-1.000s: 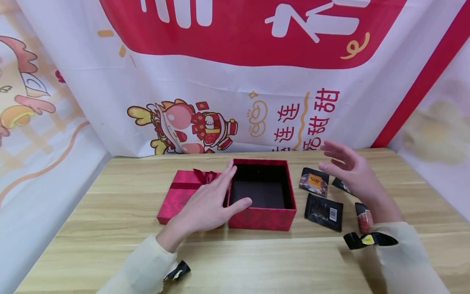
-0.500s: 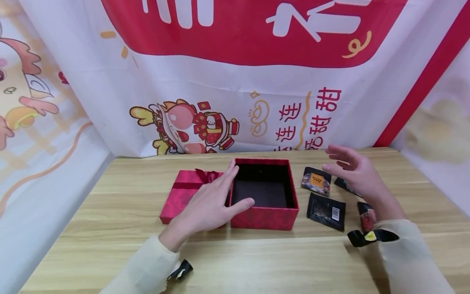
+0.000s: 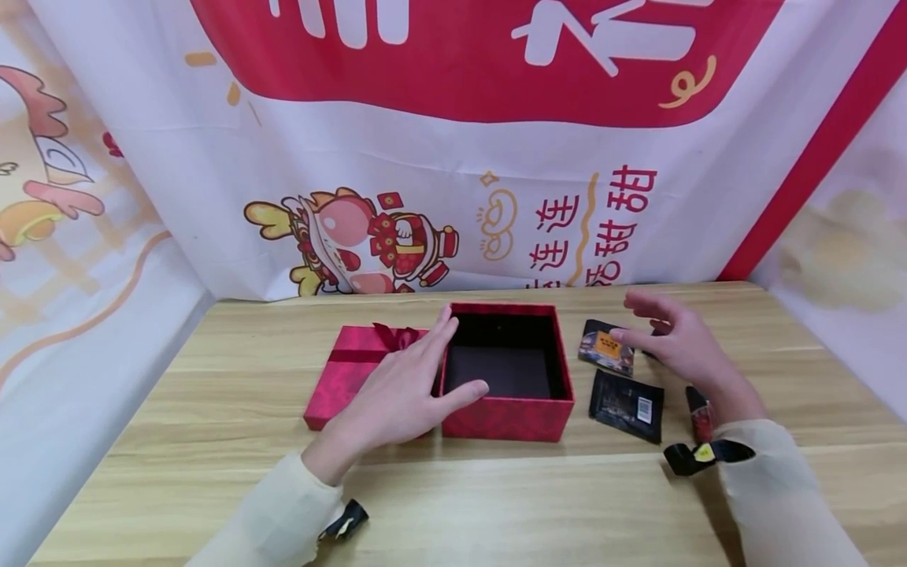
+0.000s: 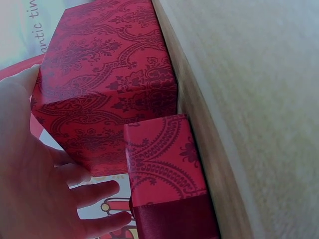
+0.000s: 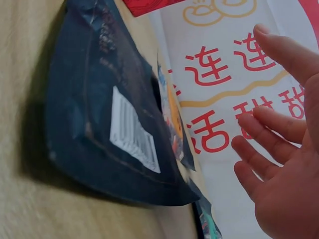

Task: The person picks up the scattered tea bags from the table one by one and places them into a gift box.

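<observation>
A red patterned gift box [image 3: 506, 419] stands lidless on the table, its black inside facing up. My left hand [image 3: 400, 386] lies along its left rim with extended fingers, the thumb over the front edge. Under that hand is the red lid [image 3: 340, 386] with a dark ribbon bow, partly hidden. My right hand [image 3: 680, 339] hovers holding nothing, fingers loosely bent, its thumb overlapping a sachet with an orange label [image 3: 602, 354] in the head view. Nearer me lies a black sachet with a white barcode [image 5: 119, 119]. Another dark sachet is mostly hidden behind the right hand.
A small red-and-black packet [image 3: 700, 413] lies beside the right wrist. Behind the wooden table [image 3: 496, 504] hangs a white cloth [image 3: 212, 157] with red print. Black straps [image 3: 708, 457] sit at both sleeves.
My right hand has come down a little toward the orange-labelled sachet, its thumb now overlapping it. The left hand stays at the box rim; the box and sachets have not moved.
</observation>
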Available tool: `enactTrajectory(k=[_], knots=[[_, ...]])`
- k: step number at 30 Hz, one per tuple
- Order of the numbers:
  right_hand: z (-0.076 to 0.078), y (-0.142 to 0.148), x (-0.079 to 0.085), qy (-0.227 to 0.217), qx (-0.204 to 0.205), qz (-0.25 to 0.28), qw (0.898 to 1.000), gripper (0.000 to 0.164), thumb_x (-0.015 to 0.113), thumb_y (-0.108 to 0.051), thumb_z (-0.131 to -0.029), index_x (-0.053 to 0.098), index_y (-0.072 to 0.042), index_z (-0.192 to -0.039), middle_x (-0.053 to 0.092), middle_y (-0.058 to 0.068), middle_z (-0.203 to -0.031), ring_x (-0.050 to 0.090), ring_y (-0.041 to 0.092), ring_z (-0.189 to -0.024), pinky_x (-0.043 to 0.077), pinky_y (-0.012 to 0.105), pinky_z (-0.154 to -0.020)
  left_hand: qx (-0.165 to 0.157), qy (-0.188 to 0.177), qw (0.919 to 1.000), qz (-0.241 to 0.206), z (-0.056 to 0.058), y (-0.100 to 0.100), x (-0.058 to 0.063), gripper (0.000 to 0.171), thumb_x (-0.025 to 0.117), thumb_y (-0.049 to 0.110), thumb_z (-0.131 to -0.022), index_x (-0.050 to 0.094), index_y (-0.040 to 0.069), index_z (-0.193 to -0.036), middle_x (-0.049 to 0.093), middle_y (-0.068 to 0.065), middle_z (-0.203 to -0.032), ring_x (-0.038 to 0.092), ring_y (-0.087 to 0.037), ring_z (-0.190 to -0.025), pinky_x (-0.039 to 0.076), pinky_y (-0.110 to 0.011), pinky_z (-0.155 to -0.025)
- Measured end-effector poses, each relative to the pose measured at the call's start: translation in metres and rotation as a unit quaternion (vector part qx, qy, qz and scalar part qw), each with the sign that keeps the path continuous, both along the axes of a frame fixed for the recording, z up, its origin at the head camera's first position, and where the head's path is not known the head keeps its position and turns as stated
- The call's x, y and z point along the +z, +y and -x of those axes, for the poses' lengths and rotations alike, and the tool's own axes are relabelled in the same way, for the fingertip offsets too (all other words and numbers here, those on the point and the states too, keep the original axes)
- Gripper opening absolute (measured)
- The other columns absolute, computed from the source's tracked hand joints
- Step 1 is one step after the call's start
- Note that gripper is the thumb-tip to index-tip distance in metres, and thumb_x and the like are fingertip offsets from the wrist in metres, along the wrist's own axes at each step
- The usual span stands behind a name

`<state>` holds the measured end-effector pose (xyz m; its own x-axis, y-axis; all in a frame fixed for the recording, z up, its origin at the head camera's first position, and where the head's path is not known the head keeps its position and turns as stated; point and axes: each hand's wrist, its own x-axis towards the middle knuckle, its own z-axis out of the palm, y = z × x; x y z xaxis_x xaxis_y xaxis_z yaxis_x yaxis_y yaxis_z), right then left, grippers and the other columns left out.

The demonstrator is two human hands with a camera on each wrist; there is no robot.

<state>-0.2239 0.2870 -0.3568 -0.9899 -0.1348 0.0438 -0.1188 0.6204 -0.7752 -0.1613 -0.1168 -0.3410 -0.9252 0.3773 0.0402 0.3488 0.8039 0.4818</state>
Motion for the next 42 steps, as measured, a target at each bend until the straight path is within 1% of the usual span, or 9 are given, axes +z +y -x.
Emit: enactTrajectory(k=[4,8,14,20,25,28,34,38,42], knots=[[0.002,-0.001,-0.004,-0.028,0.001,-0.031,0.999,0.09,0.076,-0.052,-0.096,0.037,-0.011,-0.165,0.041,0.022,-0.167,0.037,0.047,-0.15,0.033,0.071,-0.119,0.001,0.0,1.0,0.0,0.0,0.0,0.0,0.108,0.045,0.091,-0.089,0.01,0.031,-0.172,0.004,0.019,-0.179,0.029,-0.023,-0.163,0.033,-0.062,-0.127],[0.005,-0.001,-0.01,-0.048,0.007,-0.058,0.997,0.095,0.076,-0.055,-0.095,0.032,-0.011,-0.167,0.037,0.024,-0.168,0.036,0.049,-0.149,0.035,0.072,-0.117,0.0,0.002,1.0,0.002,0.0,0.0,0.0,0.108,0.044,0.092,-0.089,0.01,0.031,-0.172,0.004,0.019,-0.179,0.03,-0.022,-0.163,0.034,-0.06,-0.127],[0.007,0.0,-0.016,-0.068,0.014,-0.082,0.994,0.104,0.078,-0.058,-0.092,0.028,-0.01,-0.168,0.034,0.027,-0.168,0.038,0.049,-0.145,0.035,0.074,-0.114,-0.001,0.001,1.0,0.001,0.001,0.0,-0.001,0.108,0.045,0.091,-0.089,0.011,0.031,-0.172,0.004,0.02,-0.178,0.032,-0.023,-0.162,0.037,-0.058,-0.126],[0.009,0.0,-0.02,-0.084,0.011,-0.104,0.991,0.109,0.079,-0.062,-0.089,0.028,-0.007,-0.168,0.038,0.028,-0.164,0.042,0.045,-0.136,0.035,0.073,-0.113,-0.002,-0.002,1.0,-0.001,0.0,0.0,0.0,0.109,0.045,0.092,-0.089,0.011,0.031,-0.172,0.003,0.02,-0.178,0.03,-0.022,-0.163,0.034,-0.06,-0.127],[0.011,-0.001,-0.021,-0.098,0.021,-0.108,0.989,0.113,0.08,-0.062,-0.087,0.026,-0.007,-0.168,0.034,0.027,-0.168,0.04,0.045,-0.139,0.032,0.074,-0.116,0.0,-0.004,1.0,-0.003,0.0,0.0,0.0,0.109,0.045,0.092,-0.089,0.011,0.031,-0.172,0.002,0.02,-0.178,0.03,-0.023,-0.163,0.035,-0.06,-0.127],[0.012,-0.002,-0.022,-0.096,0.028,-0.12,0.988,0.112,0.081,-0.061,-0.087,0.027,-0.005,-0.168,0.032,0.028,-0.169,0.038,0.046,-0.141,0.03,0.075,-0.116,0.0,-0.006,1.0,-0.004,0.0,0.0,0.0,0.108,0.045,0.092,-0.089,0.01,0.032,-0.172,0.002,0.021,-0.178,0.03,-0.022,-0.163,0.035,-0.059,-0.127],[0.015,-0.003,-0.023,-0.068,0.04,-0.16,0.984,0.107,0.082,-0.056,-0.089,0.032,0.0,-0.165,0.031,0.034,-0.165,0.037,0.05,-0.141,0.03,0.076,-0.116,-0.001,-0.002,1.0,-0.004,0.001,0.0,0.0,0.107,0.048,0.089,-0.09,0.012,0.03,-0.172,0.001,0.021,-0.178,0.03,-0.022,-0.163,0.035,-0.06,-0.127],[0.015,-0.004,-0.024,-0.064,0.034,-0.183,0.98,0.108,0.083,-0.056,-0.087,0.034,0.0,-0.164,0.029,0.037,-0.162,0.037,0.053,-0.14,0.031,0.077,-0.115,-0.003,-0.003,1.0,-0.003,0.001,0.0,0.0,0.108,0.047,0.09,-0.09,0.012,0.03,-0.172,0.001,0.021,-0.178,0.03,-0.022,-0.163,0.035,-0.059,-0.127],[0.015,-0.005,-0.025,-0.07,0.024,-0.191,0.979,0.109,0.083,-0.058,-0.086,0.033,0.0,-0.165,0.024,0.039,-0.162,0.035,0.054,-0.14,0.031,0.078,-0.114,-0.003,-0.004,1.0,-0.005,0.001,-0.001,0.0,0.108,0.047,0.09,-0.09,0.012,0.03,-0.172,0.002,0.02,-0.178,0.032,-0.024,-0.162,0.037,-0.058,-0.126]])
